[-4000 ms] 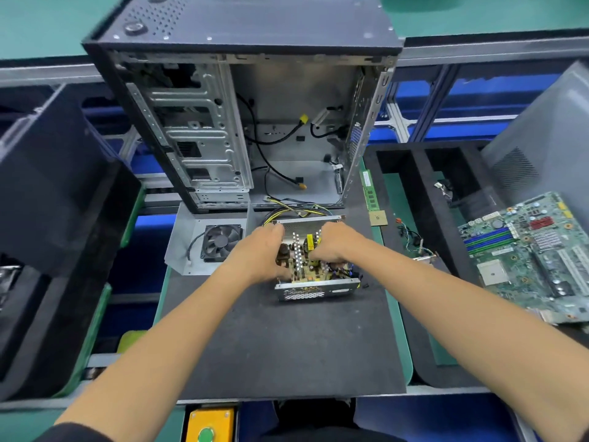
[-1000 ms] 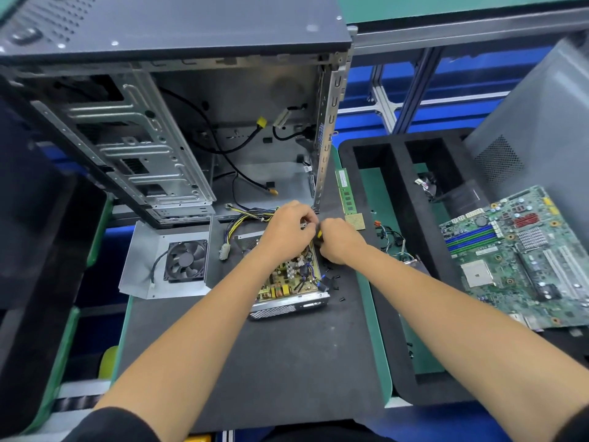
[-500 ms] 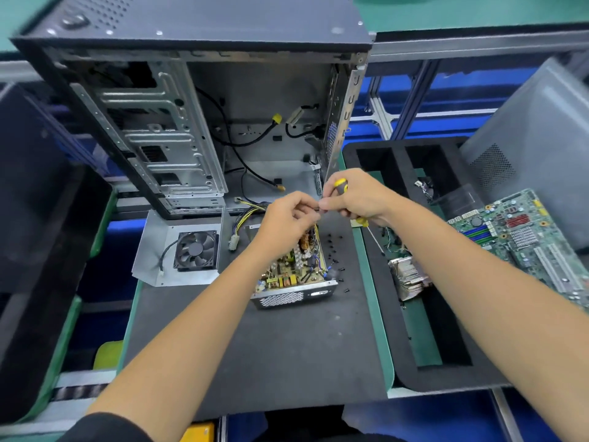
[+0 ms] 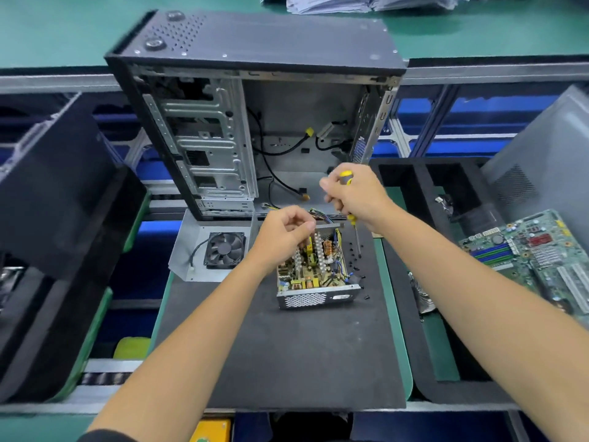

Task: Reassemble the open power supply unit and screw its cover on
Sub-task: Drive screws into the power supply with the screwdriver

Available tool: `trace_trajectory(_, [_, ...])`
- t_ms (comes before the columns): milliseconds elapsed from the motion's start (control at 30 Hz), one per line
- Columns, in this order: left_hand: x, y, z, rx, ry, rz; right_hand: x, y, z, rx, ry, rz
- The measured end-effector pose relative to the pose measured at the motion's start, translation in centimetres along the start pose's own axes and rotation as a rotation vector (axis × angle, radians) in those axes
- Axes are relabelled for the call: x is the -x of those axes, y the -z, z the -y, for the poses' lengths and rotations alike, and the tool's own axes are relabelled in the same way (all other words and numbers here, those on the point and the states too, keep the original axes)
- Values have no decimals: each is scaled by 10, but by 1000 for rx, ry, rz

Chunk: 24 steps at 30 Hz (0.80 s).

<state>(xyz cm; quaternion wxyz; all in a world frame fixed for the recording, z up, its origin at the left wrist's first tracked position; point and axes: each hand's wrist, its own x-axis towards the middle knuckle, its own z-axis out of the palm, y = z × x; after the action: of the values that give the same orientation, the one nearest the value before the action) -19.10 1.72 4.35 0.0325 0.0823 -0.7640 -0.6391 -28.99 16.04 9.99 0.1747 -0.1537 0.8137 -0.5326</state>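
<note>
Gripping a yellow-handled screwdriver (image 4: 350, 199) upright, the right hand (image 4: 357, 196) has its fingers curled round the handle, the tip pointing down at loose black screws (image 4: 354, 253) on the dark surface (image 4: 287, 352). The left hand (image 4: 283, 234) has its fingers bunched together over the far end of the open power supply unit (image 4: 315, 272); whether they pinch anything I cannot tell. The unit sits mid-surface, just before an open computer case (image 4: 255, 122); its fan cover (image 4: 207, 250) lies left.
</note>
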Motion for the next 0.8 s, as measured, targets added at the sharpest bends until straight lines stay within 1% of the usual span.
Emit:
trace_trajectory(67, [3,3,4,10,53,15,-1,-1,15,-189,29,-132])
trace_trajectory(167, [8,4,10,-5,71,37,0,-2,35,-375,81,-170])
trace_trajectory(233, [10,3,13,6,68,45,0,-6,43,-452,113,-181])
trace_trajectory(367, [11,2,16,43,64,56,-1,-16,45,-487,120,-190])
trace_trajectory(500, [10,4,17,75,50,57,-2,-24,36,-452,111,-172])
trace_trajectory(800, [10,3,22,58,59,70,-2,-28,29,-425,107,-155])
